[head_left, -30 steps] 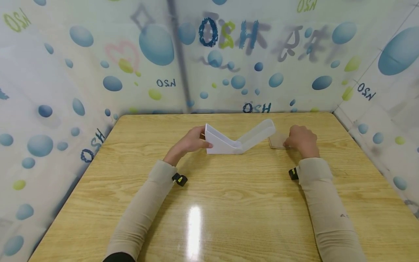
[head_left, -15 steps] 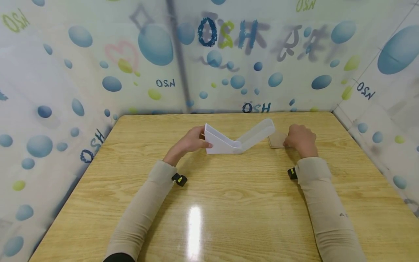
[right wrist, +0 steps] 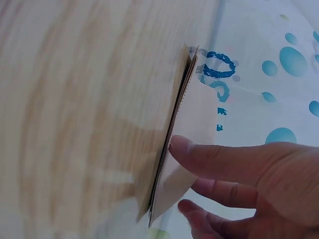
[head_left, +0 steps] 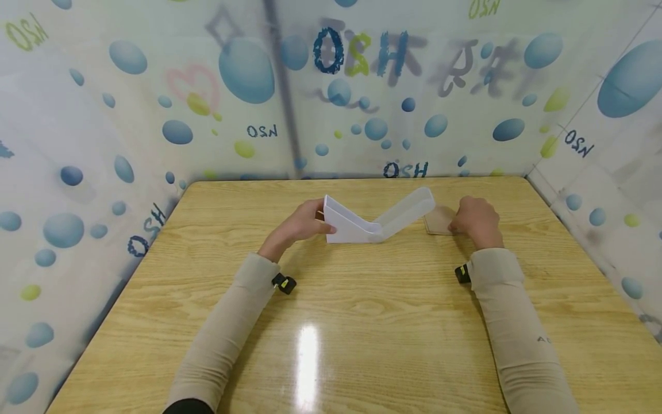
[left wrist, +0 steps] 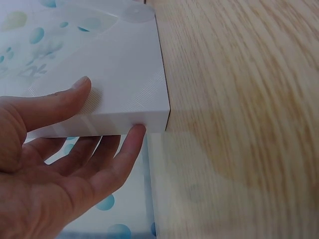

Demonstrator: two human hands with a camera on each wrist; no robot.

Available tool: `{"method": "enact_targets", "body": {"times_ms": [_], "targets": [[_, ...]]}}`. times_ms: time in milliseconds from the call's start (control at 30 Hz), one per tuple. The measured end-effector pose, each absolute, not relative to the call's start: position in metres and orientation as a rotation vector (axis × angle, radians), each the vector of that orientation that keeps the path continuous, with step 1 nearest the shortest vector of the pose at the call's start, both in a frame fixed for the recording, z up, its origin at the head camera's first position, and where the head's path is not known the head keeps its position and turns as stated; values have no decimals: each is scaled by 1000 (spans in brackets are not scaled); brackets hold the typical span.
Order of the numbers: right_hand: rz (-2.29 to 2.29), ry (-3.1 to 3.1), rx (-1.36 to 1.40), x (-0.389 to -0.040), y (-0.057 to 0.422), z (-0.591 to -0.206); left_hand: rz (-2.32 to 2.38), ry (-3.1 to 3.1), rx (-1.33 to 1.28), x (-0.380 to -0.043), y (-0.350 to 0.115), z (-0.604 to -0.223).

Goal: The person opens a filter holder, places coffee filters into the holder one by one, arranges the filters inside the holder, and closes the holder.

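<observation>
A slim white box (head_left: 349, 224) stands on the table with its translucent hinged lid (head_left: 405, 213) swung up to the right. My left hand (head_left: 305, 220) grips the box's left end; in the left wrist view the thumb (left wrist: 82, 92) lies on the broad face and the fingers reach under the narrow side. To the right of the lid lies a flat beige stack of thin sheets (head_left: 438, 221), like cardboard. My right hand (head_left: 477, 221) pinches its right part. Seen from the right wrist, the thumb (right wrist: 187, 149) rests on the top sheet, and a dark gap shows between layers (right wrist: 174, 117).
The wooden table (head_left: 362, 322) ends at the back against a wall covering (head_left: 439, 103) with blue and green spots. Similar walls rise on the left and right. A bright light reflection lies on the table's front half.
</observation>
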State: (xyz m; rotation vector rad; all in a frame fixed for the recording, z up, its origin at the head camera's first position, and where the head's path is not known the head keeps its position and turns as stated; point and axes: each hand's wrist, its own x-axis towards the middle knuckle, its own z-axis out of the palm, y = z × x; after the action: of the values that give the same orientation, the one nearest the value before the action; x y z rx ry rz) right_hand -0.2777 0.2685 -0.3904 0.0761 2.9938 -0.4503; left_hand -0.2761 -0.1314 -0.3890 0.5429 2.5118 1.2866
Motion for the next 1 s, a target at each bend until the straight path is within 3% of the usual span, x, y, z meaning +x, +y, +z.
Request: {"method": "enact_targets", "body": {"times_ms": [1000], "targets": [[-740, 3066, 28, -274, 275, -389, 1273, 2520, 525, -277, -131, -389]]}}
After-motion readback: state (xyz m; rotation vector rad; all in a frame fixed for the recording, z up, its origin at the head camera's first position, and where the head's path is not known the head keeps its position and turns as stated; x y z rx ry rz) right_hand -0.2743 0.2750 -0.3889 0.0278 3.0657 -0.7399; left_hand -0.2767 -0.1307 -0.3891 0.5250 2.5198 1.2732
